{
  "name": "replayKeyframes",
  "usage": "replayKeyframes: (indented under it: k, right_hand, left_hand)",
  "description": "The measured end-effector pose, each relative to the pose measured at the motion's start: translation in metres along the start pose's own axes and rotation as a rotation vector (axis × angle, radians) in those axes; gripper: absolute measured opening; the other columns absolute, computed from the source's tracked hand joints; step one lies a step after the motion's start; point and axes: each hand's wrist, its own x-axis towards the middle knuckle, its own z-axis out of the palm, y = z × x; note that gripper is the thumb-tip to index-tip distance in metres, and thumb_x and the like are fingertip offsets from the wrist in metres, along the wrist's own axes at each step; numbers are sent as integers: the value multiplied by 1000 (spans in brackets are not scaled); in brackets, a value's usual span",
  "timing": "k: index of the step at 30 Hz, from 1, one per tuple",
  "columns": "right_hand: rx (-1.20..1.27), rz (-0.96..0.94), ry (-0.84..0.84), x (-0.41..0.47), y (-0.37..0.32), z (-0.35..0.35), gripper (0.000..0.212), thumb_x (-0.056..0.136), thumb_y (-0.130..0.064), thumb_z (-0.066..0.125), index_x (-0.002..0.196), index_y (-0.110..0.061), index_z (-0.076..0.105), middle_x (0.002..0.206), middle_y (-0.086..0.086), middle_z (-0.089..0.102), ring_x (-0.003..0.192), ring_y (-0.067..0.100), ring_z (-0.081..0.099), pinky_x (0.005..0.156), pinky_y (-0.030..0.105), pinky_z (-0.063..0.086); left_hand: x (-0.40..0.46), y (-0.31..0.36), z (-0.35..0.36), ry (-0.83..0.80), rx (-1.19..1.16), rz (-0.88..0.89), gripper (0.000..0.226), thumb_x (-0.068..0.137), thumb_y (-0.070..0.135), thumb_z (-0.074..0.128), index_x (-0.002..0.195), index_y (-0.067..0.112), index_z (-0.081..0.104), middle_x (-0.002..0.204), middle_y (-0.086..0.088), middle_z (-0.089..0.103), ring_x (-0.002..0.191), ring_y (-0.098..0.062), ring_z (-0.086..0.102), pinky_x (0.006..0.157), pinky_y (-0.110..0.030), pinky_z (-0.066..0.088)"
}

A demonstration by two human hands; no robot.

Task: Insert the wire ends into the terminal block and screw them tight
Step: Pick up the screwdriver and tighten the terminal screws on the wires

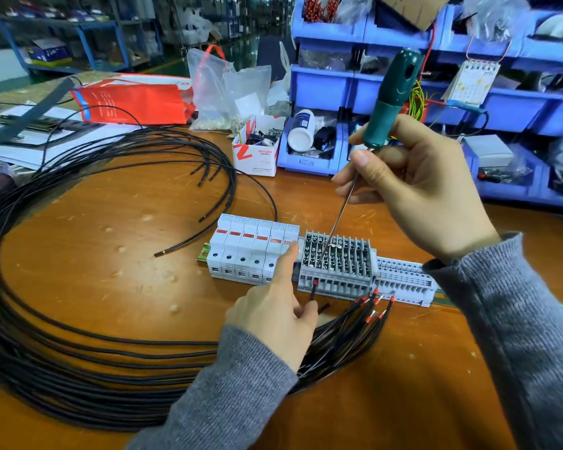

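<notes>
A grey terminal block (337, 264) sits on a rail at the table's middle, between white modules with red labels (251, 246) and a lighter block (403, 280). My right hand (413, 190) grips a green-handled screwdriver (392, 99); its thin shaft slants down and its tip rests on the block's left screws. My left hand (273, 306) pinches a black wire (312, 292) whose red-ferruled end stands in the block's leftmost front slot. A bundle of black wires with red ferrules (368, 306) lies loose just in front of the block.
Large coils of black cable (78, 319) cover the table's left. A small white and red box (257, 147), plastic bags (228, 89) and an orange bag (134, 99) stand behind. Blue parts bins (468, 92) line the back right.
</notes>
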Motion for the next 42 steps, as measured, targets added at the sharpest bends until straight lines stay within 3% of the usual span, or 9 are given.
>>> replayKeyframes:
  k: [8, 13, 16, 18, 23, 29, 32, 36, 42]
  right_hand:
    - [23, -18, 6, -1, -1, 5, 17, 92, -4, 63, 95, -10, 47, 69, 8, 71, 67, 28, 73, 58, 36, 63]
    - [8, -65, 99, 0, 0, 14, 42, 85, -1, 71, 87, -29, 39, 72, -3, 58, 59, 23, 72, 48, 27, 57]
    - [-28, -95, 133, -1, 0, 17, 57, 84, 0, 72, 114, -37, 39, 73, -3, 59, 56, 21, 70, 49, 25, 56]
    - [-62, -123, 147, -1, 0, 17, 80, 84, -1, 72, 138, -37, 25, 78, 4, 62, 56, 19, 70, 49, 26, 57]
    - [-136, -129, 120, -1, -2, 12, 93, 84, -4, 74, 152, -32, 16, 80, 3, 61, 56, 19, 71, 53, 30, 60]
    - [-187, -214, 137, 6, -14, 8, 58, 93, -22, 64, 140, -32, 31, 103, -21, 55, 81, 15, 65, 66, 37, 62]
    - [-107, -234, 200, 14, -23, 6, 34, 96, -19, 59, 122, -23, 38, 110, -2, 60, 89, 18, 69, 67, 30, 60]
    - [-8, -187, 143, 22, -35, 1, 30, 94, -4, 60, 112, -15, 40, 119, 22, 58, 95, 31, 69, 68, 26, 59]
    - [-240, -199, 219, 24, -40, 1, 39, 80, -28, 80, 110, -11, 60, 86, -1, 65, 71, 22, 66, 61, 30, 57]
  left_hand:
    - [1, 1, 0, -5, 17, -4, 80, 81, 44, 60, 138, 44, 4, 52, 16, 59, 48, -2, 56, 53, -30, 56]
    - [1, 0, 0, -15, 20, -3, 81, 81, 45, 60, 137, 44, 2, 52, 15, 60, 46, -1, 54, 52, -30, 56]
    - [0, 0, -1, -15, 16, -3, 81, 81, 45, 60, 137, 45, 2, 52, 15, 60, 47, -1, 55, 53, -31, 56]
    - [0, 0, -1, -16, 13, -2, 81, 81, 45, 60, 137, 45, 2, 53, 15, 60, 47, -2, 55, 55, -31, 56]
    - [-1, 0, -1, -19, 6, 0, 81, 81, 44, 60, 137, 45, 2, 54, 14, 61, 48, -1, 56, 58, -31, 56]
    - [0, 1, -1, -30, 9, -5, 81, 82, 44, 59, 138, 43, 0, 55, 13, 63, 50, -2, 58, 60, -31, 57]
    - [0, 1, -1, -30, 6, -5, 82, 82, 44, 59, 137, 44, -1, 56, 13, 63, 51, -4, 58, 59, -31, 57]
    - [0, 0, -1, -26, 5, -2, 80, 82, 45, 58, 137, 44, 0, 56, 13, 63, 52, -5, 59, 60, -32, 57]
    - [0, 0, -1, 0, 15, 7, 81, 81, 45, 58, 137, 45, 0, 57, 15, 63, 54, -3, 59, 60, -31, 56]
